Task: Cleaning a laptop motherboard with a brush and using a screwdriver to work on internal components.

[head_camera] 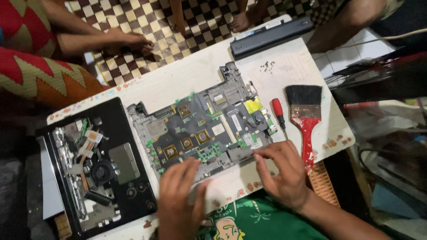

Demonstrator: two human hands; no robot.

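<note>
One motherboard (202,129), one laptop case (95,166), one battery (271,36), one brush (306,118), one screwdriver (279,112), two working hands: left (178,200), right (282,171).

Both hands (180,195) (280,171) flat, fingers spread

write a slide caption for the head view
Both hands, left hand and right hand, press the near edge of a bare laptop motherboard.

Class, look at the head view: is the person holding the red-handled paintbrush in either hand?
No: the red-handled paintbrush lies untouched on the table, while the left hand and right hand rest on the laptop motherboard.
</note>
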